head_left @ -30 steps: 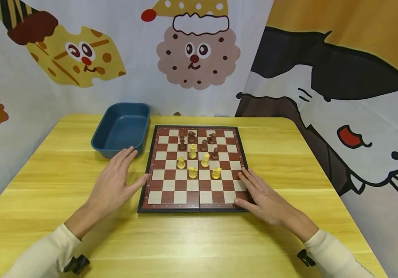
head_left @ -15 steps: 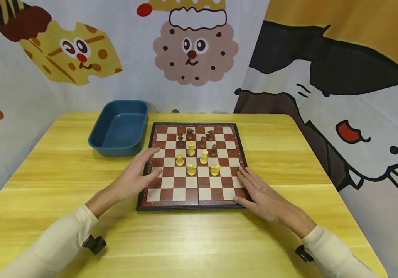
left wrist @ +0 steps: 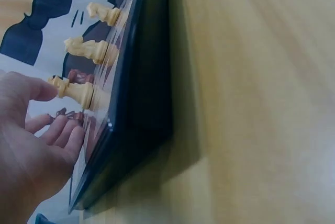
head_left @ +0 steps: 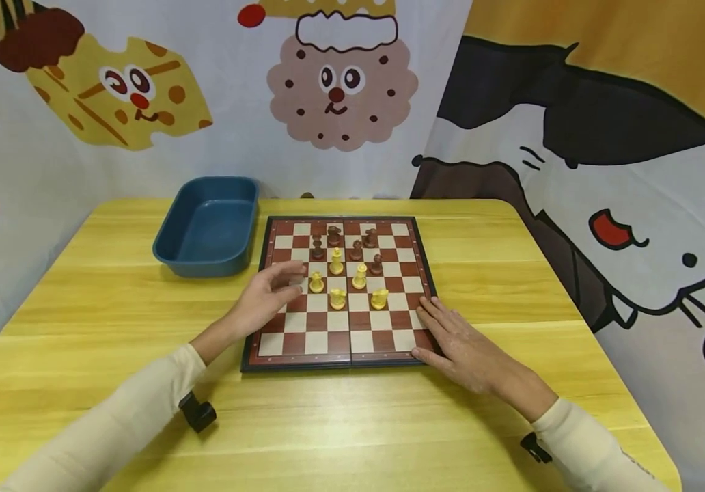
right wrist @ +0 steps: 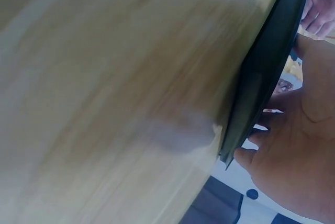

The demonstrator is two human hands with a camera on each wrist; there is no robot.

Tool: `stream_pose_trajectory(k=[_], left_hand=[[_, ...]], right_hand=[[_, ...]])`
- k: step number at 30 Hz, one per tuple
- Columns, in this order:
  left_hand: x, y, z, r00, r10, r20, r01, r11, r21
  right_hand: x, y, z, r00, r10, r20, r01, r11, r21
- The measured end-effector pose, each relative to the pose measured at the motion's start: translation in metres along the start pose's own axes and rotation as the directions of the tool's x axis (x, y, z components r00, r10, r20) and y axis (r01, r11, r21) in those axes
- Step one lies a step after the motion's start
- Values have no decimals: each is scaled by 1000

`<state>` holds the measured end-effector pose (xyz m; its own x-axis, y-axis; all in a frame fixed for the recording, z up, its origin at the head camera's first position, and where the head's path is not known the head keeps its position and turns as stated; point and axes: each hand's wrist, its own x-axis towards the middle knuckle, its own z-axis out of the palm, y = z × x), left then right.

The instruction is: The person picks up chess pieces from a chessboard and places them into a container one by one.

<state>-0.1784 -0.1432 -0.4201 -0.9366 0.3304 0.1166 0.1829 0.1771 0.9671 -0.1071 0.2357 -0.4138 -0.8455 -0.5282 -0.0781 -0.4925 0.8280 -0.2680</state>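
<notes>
Yellow piece [head_left: 317, 283], leftmost of the five light ones, is upright on the board [head_left: 371, 340], just off your left hand [head_left: 263, 301]. That's your likely target.

Left: fingers loosely bent, thumb apart from them, nothing held. In the left wrist view your thumb tip overlaps the top of a light piece; contact, can't tell.

Right hand [head_left: 463, 348]: fingers extended and resting over the board's right edge, not grasping. Reads as steadying; how hard you're pressing, can't tell.

Step, my read: approach to a pick, no grip made. Next move calls for a small shift in to straddle the piece, thumb on one side and fingers on the other, then a light pinch and a straight lift.

Watch the neighbours: king [head_left: 336, 262] is close behind, knight [head_left: 337, 299] close in front on the right. A wide sweep could tip either. Dark pieces [head_left: 318, 247] sit further back. Keep the right hand where it is so the board doesn't slide. Tub [head_left: 201, 267] is beyond your left wrist, if you need a drop spot.
</notes>
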Motion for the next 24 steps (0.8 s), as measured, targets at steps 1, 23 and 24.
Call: stream_pose_trajectory(k=[1, 23, 24], left_hand=[[2, 1, 1, 1000, 2, 4, -2, 1000, 3], [24, 7, 28, 995, -100, -23, 102, 972, 212], [24, 6, 29, 995, -95, -28, 99, 971, 217]], right_hand=[[0, 0, 0, 1000, 1, 0, -1, 1000, -2], [2, 3, -3, 1000, 16, -13, -16, 1000, -11], [2, 3, -3, 1000, 18, -11, -18, 1000, -9]])
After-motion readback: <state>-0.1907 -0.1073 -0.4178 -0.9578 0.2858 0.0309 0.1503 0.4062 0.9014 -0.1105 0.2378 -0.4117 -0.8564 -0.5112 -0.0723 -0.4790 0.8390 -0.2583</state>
